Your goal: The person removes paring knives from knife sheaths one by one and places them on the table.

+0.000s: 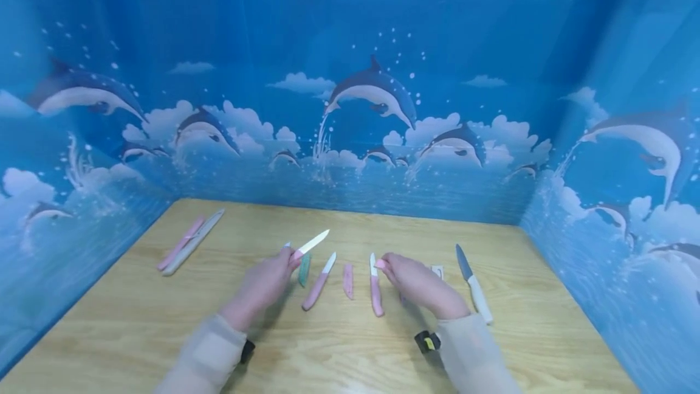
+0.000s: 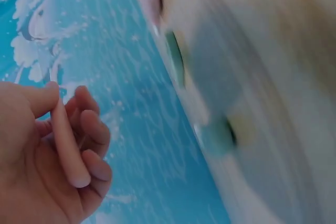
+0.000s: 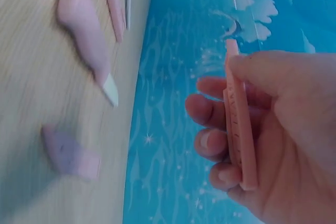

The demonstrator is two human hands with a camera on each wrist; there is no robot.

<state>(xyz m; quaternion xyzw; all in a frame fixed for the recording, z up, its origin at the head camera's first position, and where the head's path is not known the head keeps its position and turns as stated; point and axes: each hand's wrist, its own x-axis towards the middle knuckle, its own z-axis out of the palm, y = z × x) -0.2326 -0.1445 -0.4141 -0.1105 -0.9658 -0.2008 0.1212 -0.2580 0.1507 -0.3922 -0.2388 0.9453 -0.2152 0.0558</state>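
Observation:
My left hand (image 1: 265,284) grips the pink handle of a small knife (image 1: 313,243), its white blade angled up and right. In the left wrist view the handle (image 2: 68,150) lies across the palm under the thumb. My right hand (image 1: 418,281) holds a pink knife sheath (image 3: 239,121) between thumb and curled fingers, with raised lettering along its side. Between the hands lie a pink-handled knife (image 1: 317,287), a pink sheath (image 1: 348,281) and another pink-handled knife (image 1: 376,293). A green sheath (image 1: 304,269) is just beside the left hand.
A pink knife (image 1: 180,245) and a pale grey one (image 1: 194,242) lie at the far left. To the right are a dark-bladed knife (image 1: 474,287) with a white handle and a white piece (image 1: 437,271). A lilac piece (image 3: 68,153) lies below the right hand. Dolphin-print curtains enclose the table.

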